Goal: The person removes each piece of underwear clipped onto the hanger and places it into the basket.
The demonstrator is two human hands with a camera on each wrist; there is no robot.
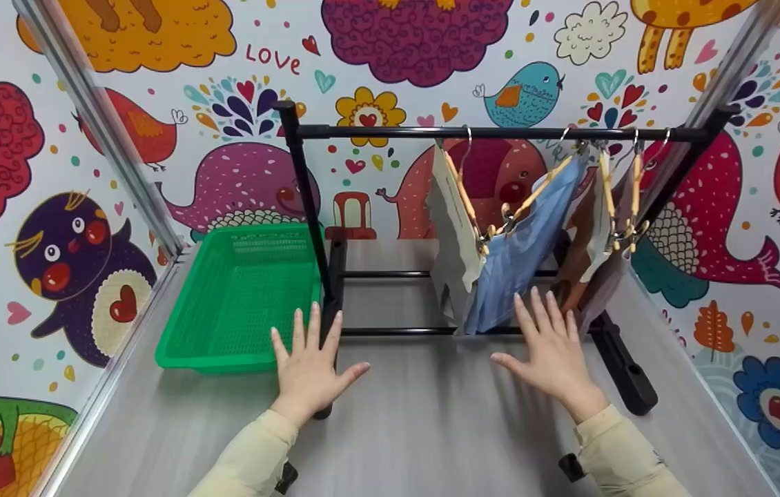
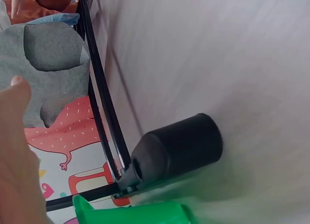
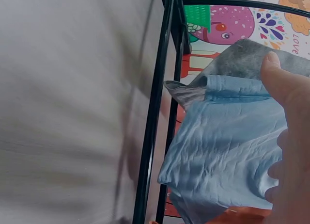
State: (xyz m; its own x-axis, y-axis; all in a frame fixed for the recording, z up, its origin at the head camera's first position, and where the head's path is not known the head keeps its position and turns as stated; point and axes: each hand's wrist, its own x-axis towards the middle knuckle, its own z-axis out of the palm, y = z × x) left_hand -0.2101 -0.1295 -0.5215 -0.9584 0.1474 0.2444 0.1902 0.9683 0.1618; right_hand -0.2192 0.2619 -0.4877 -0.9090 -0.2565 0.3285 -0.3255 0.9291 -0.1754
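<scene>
My left hand (image 1: 310, 376) hovers palm down with fingers spread, in front of the green basket's (image 1: 176, 338) right edge and the rack's left post. Also spread and holding nothing, my right hand (image 1: 552, 359) is nearest the hanging clothes. On the black clothes rack (image 1: 390, 131), a grey garment (image 1: 452, 241) and a light blue garment (image 1: 500, 276) hang from light brown clip hangers (image 1: 545, 183). Farther right hang brown and pale garments (image 1: 580, 255), partly overlapping. In the right wrist view the blue cloth (image 3: 227, 146) fills the space beside my thumb; whether they touch, I cannot tell.
The rack's black feet (image 1: 628, 376) stand on a grey tabletop (image 1: 424, 421). Cartoon-printed walls (image 1: 376, 62) enclose the back and sides, with metal corner posts (image 1: 96, 117). Two small black pieces (image 1: 571, 467) lie near my forearms.
</scene>
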